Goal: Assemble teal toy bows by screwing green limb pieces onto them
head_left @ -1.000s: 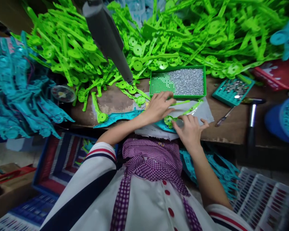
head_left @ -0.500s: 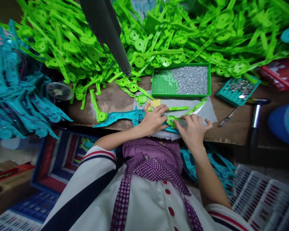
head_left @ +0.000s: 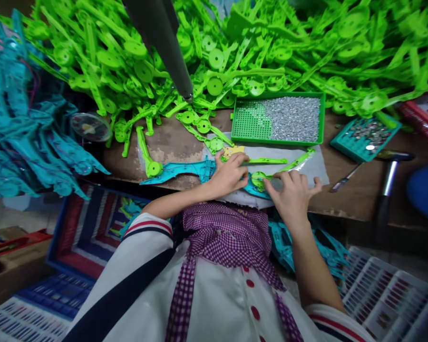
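Note:
A long turquoise plastic part (head_left: 185,168) lies along the front edge of the bench, with a green plastic part (head_left: 258,178), round at one end, on its right portion. My left hand (head_left: 231,175) is closed over the middle of the turquoise part, fingers bent, covering that section. At the round end of the green part, my right hand (head_left: 293,190) has thumb and fingers drawn together on it. A grey cloth (head_left: 319,173) is spread beneath. Another green arm-shaped piece (head_left: 147,152) touches the turquoise part's left end.
Green parts (head_left: 214,59) heap along the back. A green tray (head_left: 278,141) holds small silvery pieces, beside a teal box (head_left: 353,147) of metal bits. A screwdriver (head_left: 342,181) and hammer (head_left: 388,178) lie right. A dark powered driver (head_left: 167,47) hangs overhead; turquoise parts (head_left: 32,128) pile left.
The view has shifted slightly, so the bench items sit a little further right. Both hands stay on the same parts, with only slight finger movement.

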Demonstrator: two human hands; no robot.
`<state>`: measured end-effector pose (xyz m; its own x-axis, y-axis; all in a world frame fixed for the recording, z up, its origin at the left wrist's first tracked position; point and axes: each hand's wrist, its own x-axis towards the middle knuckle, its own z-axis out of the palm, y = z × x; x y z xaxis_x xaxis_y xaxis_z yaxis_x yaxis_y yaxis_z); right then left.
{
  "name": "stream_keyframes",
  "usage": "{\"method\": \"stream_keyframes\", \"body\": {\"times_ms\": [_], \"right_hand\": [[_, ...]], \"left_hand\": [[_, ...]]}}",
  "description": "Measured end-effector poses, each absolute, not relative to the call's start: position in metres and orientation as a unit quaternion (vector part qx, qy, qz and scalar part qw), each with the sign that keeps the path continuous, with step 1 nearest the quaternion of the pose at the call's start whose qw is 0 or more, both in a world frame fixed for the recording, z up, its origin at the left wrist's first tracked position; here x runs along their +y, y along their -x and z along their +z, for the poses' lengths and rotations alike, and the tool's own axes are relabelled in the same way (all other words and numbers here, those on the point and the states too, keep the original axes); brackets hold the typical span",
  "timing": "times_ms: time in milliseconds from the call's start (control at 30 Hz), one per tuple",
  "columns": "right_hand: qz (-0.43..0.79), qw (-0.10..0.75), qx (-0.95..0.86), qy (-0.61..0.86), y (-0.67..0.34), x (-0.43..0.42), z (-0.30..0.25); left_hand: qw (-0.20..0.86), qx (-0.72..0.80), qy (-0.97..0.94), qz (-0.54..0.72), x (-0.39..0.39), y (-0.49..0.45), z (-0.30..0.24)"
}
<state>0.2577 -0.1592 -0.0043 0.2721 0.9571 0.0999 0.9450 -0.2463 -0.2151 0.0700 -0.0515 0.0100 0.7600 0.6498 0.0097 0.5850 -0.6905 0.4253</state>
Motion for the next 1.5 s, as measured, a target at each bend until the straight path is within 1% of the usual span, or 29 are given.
{"method": "stream_keyframes", "body": {"times_ms": [300, 500, 767, 1133, 1333, 1500], "right_hand": [[0.020, 0.108, -0.619, 0.778, -0.258, -0.158, -0.001], [0.044, 0.105, -0.618, 0.778, -0.260, -0.157, 0.000], [0.045, 0.079, -0.628, 0.773, -0.260, -0.156, 0.005], [0.072, 0.078, -0.641, 0.761, -0.264, -0.148, 0.010], [0.092, 0.091, -0.640, 0.758, -0.268, -0.148, 0.011], [0.104, 0.090, -0.636, 0.760, -0.269, -0.148, 0.012]], "left_hand": [[0.192, 0.297, -0.932, 0.073, -0.050, -0.070, 0.007], [0.212, 0.316, -0.921, 0.085, -0.046, -0.070, 0.006], [0.205, 0.322, -0.919, 0.102, -0.050, -0.071, 0.007], [0.176, 0.234, -0.951, 0.095, -0.044, -0.074, 0.004], [0.211, 0.270, -0.934, 0.101, -0.041, -0.073, 0.004], [0.210, 0.276, -0.934, 0.087, -0.040, -0.075, 0.005]]}}
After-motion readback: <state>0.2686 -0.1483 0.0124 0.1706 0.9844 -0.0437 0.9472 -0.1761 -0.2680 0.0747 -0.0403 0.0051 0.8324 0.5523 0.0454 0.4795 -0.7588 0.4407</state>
